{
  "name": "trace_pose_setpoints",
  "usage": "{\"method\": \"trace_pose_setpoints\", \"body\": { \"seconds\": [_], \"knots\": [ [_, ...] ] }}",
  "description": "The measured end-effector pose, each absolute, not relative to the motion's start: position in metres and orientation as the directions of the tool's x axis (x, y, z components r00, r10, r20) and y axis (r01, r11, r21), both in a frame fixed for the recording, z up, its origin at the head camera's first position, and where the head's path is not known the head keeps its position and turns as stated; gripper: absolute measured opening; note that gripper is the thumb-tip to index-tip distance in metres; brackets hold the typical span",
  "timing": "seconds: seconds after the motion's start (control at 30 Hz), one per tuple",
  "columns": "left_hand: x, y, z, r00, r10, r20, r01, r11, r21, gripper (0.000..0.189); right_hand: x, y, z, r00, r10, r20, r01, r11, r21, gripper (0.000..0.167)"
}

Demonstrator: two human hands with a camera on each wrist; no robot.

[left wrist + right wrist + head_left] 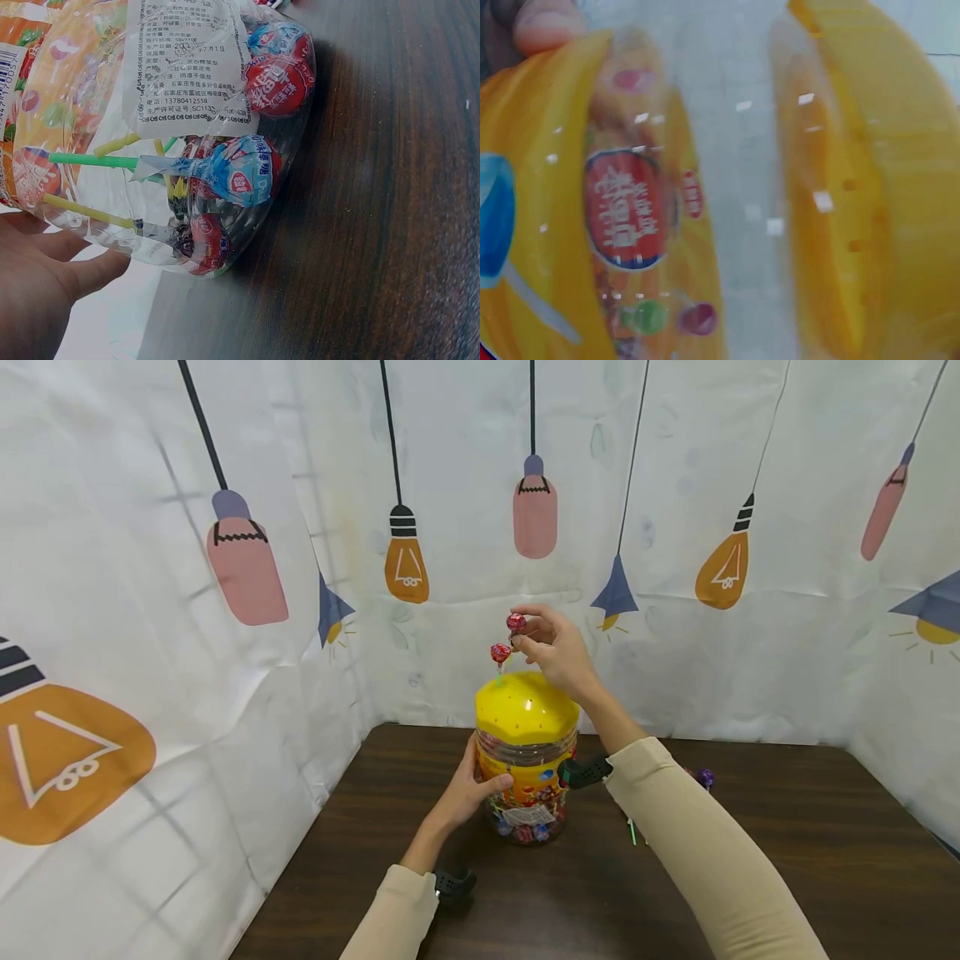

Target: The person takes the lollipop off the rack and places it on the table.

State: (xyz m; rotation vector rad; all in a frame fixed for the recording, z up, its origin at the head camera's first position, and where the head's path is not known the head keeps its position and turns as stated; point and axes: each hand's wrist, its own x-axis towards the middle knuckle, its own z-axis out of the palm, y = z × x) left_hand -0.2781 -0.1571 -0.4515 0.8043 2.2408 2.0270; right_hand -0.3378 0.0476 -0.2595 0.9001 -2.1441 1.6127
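A clear plastic jar of lollipops (528, 814) stands upright on the table under a yellow lid (525, 706) dotted with small holes. My left hand (468, 789) grips the jar's left side, thumb across its front. One red-wrapped lollipop (500, 652) stands stick-down in the lid's left part. Just above the lid, my right hand (553, 646) pinches another red-wrapped lollipop (516, 622). The left wrist view shows blue- and red-wrapped lollipops (244, 172) through the jar wall, near the left hand (45, 285). In the right wrist view the lid (907, 187) is blurred.
On the dark wooden table (787, 835), a purple-wrapped lollipop (705, 777) and some green sticks (632, 832) lie right of the jar, partly hidden by the right forearm. A white printed curtain (465, 443) hangs behind and along the sides.
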Motion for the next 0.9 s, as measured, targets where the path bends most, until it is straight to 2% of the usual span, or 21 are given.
{"method": "trace_pose_setpoints", "body": {
  "seconds": [0.13, 0.4, 0.9],
  "knots": [
    [-0.279, -0.157, -0.452, -0.86, 0.385, 0.334, 0.368, 0.015, 0.93, 0.092, -0.334, 0.056, -0.256, -0.733, -0.258, 0.629, -0.671, 0.125, -0.731, 0.04],
    [-0.28, -0.157, -0.453, -0.862, 0.38, 0.335, 0.365, 0.009, 0.931, 0.092, -0.324, 0.079, -0.258, -0.708, -0.263, 0.655, -0.692, 0.071, -0.719, 0.041],
    [-0.279, -0.157, -0.452, -0.857, 0.384, 0.344, 0.373, 0.003, 0.928, 0.093, -0.31, 0.125, -0.284, -0.744, -0.242, 0.622, -0.65, 0.05, -0.758, 0.039]
  ]
}}
